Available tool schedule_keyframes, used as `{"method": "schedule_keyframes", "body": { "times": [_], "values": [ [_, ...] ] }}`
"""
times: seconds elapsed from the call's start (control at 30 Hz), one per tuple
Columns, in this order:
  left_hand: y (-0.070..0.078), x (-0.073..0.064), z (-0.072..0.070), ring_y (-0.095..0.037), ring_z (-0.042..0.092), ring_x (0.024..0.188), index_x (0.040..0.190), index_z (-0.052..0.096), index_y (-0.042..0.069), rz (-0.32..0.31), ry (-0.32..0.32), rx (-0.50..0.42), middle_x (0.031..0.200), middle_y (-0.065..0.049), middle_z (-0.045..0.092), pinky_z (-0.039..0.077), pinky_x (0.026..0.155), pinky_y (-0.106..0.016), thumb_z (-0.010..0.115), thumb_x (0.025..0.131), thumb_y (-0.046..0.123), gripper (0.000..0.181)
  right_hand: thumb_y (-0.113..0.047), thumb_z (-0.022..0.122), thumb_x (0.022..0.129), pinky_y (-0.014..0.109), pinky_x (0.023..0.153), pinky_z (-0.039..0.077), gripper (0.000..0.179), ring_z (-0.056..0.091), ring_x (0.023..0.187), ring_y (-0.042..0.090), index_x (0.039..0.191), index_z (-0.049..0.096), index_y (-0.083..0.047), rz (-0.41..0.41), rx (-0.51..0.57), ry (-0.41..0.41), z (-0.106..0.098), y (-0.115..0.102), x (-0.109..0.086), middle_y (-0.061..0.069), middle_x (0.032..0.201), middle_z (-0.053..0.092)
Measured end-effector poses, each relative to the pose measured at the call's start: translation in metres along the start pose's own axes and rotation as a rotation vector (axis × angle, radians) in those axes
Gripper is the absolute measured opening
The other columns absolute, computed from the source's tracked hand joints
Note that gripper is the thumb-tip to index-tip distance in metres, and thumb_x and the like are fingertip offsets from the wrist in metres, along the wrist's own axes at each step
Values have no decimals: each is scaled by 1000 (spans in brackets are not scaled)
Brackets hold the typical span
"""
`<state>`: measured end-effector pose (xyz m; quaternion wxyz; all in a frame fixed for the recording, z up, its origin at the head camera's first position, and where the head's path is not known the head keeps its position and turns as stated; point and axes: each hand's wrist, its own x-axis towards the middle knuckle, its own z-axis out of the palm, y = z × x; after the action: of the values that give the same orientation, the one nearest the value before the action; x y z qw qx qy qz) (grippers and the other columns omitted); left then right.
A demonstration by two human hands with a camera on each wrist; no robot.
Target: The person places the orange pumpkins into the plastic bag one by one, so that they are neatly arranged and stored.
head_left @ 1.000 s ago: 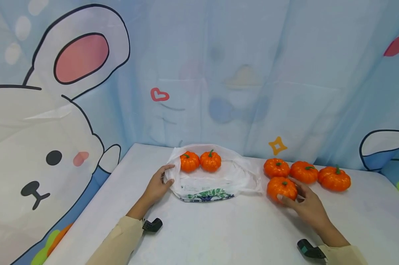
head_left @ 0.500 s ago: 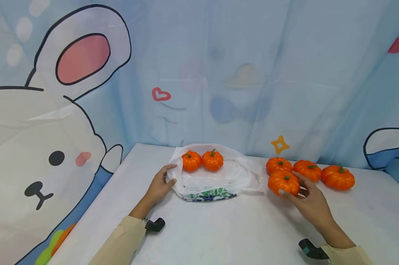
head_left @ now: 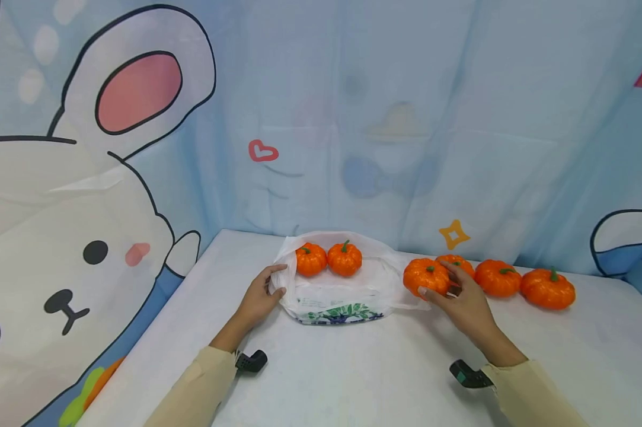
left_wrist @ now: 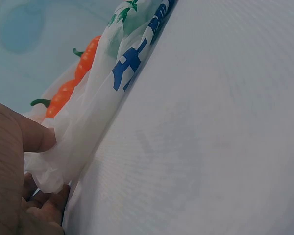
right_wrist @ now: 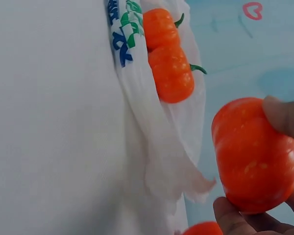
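A white plastic bag (head_left: pixel 337 293) with green and blue print lies spread on the table, its mouth gaping. Two small orange pumpkins (head_left: pixel 344 258) sit side by side inside it. My left hand (head_left: pixel 260 299) pinches the bag's left edge between thumb and fingers, as the left wrist view shows at the white plastic (left_wrist: pixel 63 156). In my right hand (head_left: pixel 467 305) is another orange pumpkin (head_left: pixel 425 277), gripped between thumb and fingers and raised off the table near the bag's right edge. The right wrist view shows this pumpkin (right_wrist: pixel 252 154) beside the bag (right_wrist: pixel 152 127).
Three more pumpkins stand in a row at the back right: one partly hidden pumpkin (head_left: pixel 456 261), a middle pumpkin (head_left: pixel 498 279) and an outer pumpkin (head_left: pixel 548 289). A blue printed curtain (head_left: pixel 310 118) hangs behind the white table (head_left: pixel 353 379).
My right hand has lifted its pumpkin from in front of the row and carried it left to the bag's right edge. The left hand still holds the bag's edge.
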<state>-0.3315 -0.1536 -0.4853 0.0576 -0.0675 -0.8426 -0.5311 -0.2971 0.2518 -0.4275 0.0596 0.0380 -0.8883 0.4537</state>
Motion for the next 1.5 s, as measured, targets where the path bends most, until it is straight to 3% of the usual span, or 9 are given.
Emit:
{"method": "schedule_keyframes", "body": {
  "times": [0.17, 0.4, 0.6, 0.7, 1.07, 1.5],
  "values": [
    [-2, 1, 1, -33, 39, 143, 139, 53, 16, -8, -5, 7, 152, -15, 43, 41, 112, -50, 63, 92, 2, 50, -28, 70, 91, 57, 107, 44, 84, 42, 132, 45, 156, 21, -6, 20, 79, -19, 19, -10, 27, 28, 155, 30],
    [-1, 1, 2, -32, 37, 144, 139, 53, 16, -3, -6, -1, 152, -13, 43, 38, 114, -49, 64, 92, 2, 50, -24, 70, 90, 53, 104, 48, 86, 43, 127, 40, 157, 19, -6, 57, 52, -21, 46, -16, 62, 26, 155, 31],
    [-1, 1, 3, -32, 32, 147, 138, 53, 15, -18, -3, 11, 153, -11, 43, 32, 118, -50, 63, 92, 1, 49, -21, 66, 92, 54, 118, 31, 86, 32, 142, 42, 157, 13, -5, 129, 55, -62, 64, -11, 83, 25, 159, 24],
    [-2, 0, 3, -33, 32, 147, 138, 54, 15, -15, -5, 14, 153, -12, 43, 32, 118, -51, 62, 92, 1, 49, -21, 64, 92, 55, 119, 27, 85, 30, 144, 43, 157, 13, -3, 137, 26, -52, 71, -9, 87, 26, 159, 24],
    [-4, 2, 3, -32, 33, 147, 138, 54, 15, 0, -8, 10, 153, -12, 43, 32, 118, -51, 63, 92, 2, 49, -33, 64, 93, 56, 119, 27, 85, 31, 143, 44, 156, 16, -2, 155, -59, -53, 81, -5, 93, 26, 158, 26],
    [-3, 3, 1, -33, 33, 146, 137, 54, 16, -5, -7, -16, 154, -13, 42, 33, 117, -51, 62, 93, 1, 48, -23, 68, 91, 55, 119, 27, 86, 31, 143, 45, 155, 15, -1, 142, -64, -65, 89, -9, 92, 26, 158, 26]
  ]
}}
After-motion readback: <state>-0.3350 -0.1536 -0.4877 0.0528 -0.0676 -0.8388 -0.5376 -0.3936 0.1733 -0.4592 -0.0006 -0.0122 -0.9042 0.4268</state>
